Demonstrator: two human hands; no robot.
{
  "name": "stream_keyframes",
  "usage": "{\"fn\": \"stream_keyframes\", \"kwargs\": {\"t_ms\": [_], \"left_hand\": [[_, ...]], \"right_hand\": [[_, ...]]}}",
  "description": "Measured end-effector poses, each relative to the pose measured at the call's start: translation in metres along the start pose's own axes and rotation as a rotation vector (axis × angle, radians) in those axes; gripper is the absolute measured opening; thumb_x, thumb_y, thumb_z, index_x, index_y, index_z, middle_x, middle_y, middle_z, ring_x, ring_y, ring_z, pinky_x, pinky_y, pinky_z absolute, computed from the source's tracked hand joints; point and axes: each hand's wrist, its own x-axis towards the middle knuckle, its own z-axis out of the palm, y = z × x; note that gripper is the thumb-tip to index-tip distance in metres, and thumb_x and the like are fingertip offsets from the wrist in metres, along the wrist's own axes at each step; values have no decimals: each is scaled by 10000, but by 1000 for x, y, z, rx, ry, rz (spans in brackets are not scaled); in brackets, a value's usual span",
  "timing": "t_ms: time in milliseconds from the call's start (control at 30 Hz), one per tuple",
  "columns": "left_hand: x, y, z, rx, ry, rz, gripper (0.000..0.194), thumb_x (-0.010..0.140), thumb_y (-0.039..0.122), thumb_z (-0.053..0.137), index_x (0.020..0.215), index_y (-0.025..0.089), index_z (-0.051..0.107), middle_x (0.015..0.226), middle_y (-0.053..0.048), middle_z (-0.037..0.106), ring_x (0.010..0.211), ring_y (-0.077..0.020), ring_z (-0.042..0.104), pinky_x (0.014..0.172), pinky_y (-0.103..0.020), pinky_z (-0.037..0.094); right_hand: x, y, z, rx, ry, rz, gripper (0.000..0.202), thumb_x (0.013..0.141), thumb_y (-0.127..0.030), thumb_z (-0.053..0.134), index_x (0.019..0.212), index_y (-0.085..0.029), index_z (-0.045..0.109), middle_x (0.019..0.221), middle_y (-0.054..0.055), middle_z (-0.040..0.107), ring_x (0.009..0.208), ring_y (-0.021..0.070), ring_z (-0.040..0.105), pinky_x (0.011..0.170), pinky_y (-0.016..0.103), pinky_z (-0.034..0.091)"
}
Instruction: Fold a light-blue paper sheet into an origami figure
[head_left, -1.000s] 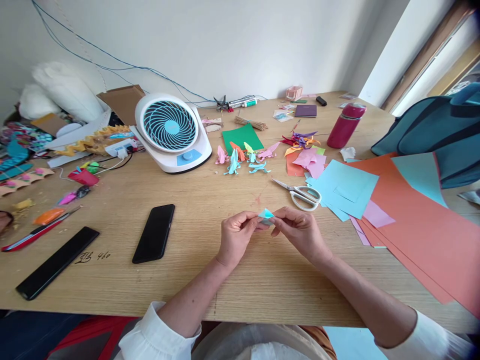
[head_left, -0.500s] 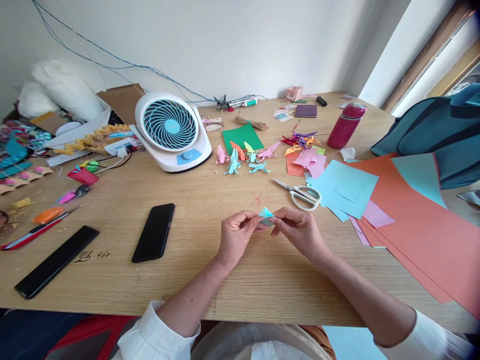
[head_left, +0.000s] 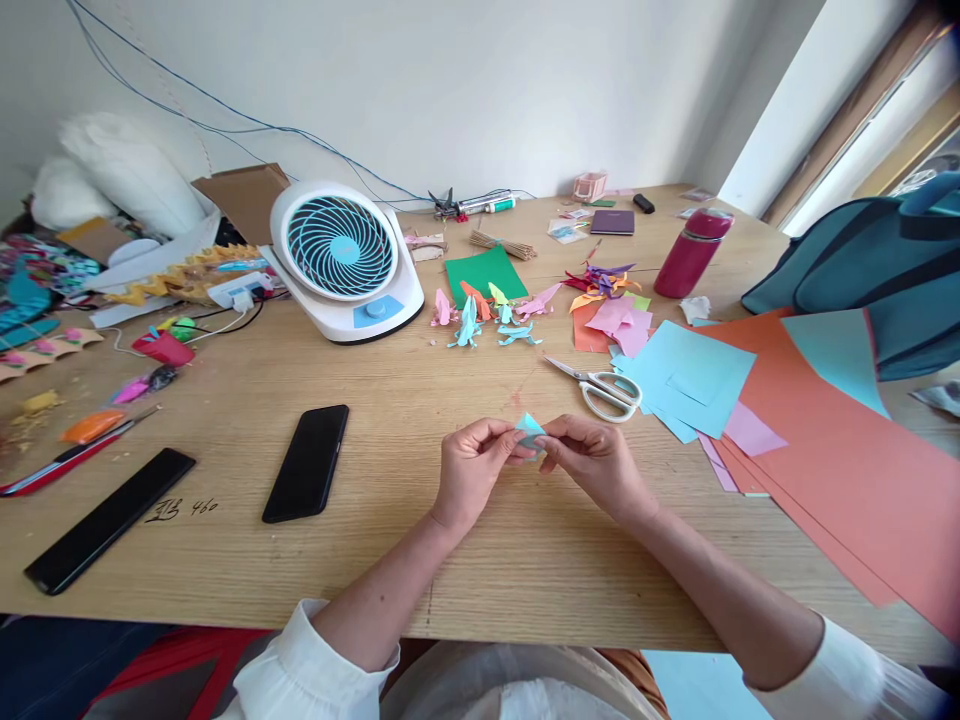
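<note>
A small folded light-blue paper (head_left: 529,428) is pinched between both hands above the wooden table (head_left: 390,560). My left hand (head_left: 476,462) grips its left side with thumb and fingers; my right hand (head_left: 596,462) grips the right side. The fingertips cover part of the paper, so its full shape is hidden. Just beyond my right hand lie white-handled scissors (head_left: 609,396), blades toward the upper left. Several folded paper figures in blue (head_left: 466,322), pink (head_left: 541,300) and other colours stand farther back, near a green sheet (head_left: 486,274).
Blue sheets (head_left: 697,370) and large orange sheets (head_left: 847,460) cover the right side, near a red bottle (head_left: 694,252) and a teal bag (head_left: 855,270). A white fan (head_left: 345,262) stands back left. A black phone (head_left: 306,464) and a black case (head_left: 111,520) lie left.
Both hands keep their pinch on the blue paper, whose upper tip stands slightly higher and farther left. The view has shifted very slightly.
</note>
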Motion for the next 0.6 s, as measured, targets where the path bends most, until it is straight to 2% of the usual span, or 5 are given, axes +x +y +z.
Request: {"fn": "stream_keyframes", "kwargs": {"t_ms": [233, 500, 600], "left_hand": [[0, -2, -1, -8, -20, -9, 199, 777, 336, 764, 820, 147, 724, 692, -12, 756, 651, -162, 742, 617, -224, 626], [0, -1, 1, 34, 13, -35, 274, 753, 409, 771, 771, 144, 703, 672, -24, 741, 612, -171, 725, 614, -271, 629], [0, -2, 0, 42, -5, -45, 296, 752, 424, 768, 822, 141, 715, 661, -23, 730, 581, -159, 707, 573, -253, 603]], "right_hand": [[1, 3, -1, -50, -1, -20, 292, 892, -429, 628, 812, -160, 706, 732, 53, 690, 560, 141, 646, 523, 247, 481], [0, 2, 1, -49, -2, -4, 331, 884, -481, 625, 837, -164, 705, 722, 43, 683, 547, 137, 647, 492, 234, 447], [0, 4, 1, -60, -10, -19, 364, 891, -509, 604, 830, -165, 704, 742, 48, 684, 553, 139, 652, 506, 240, 468]]}}
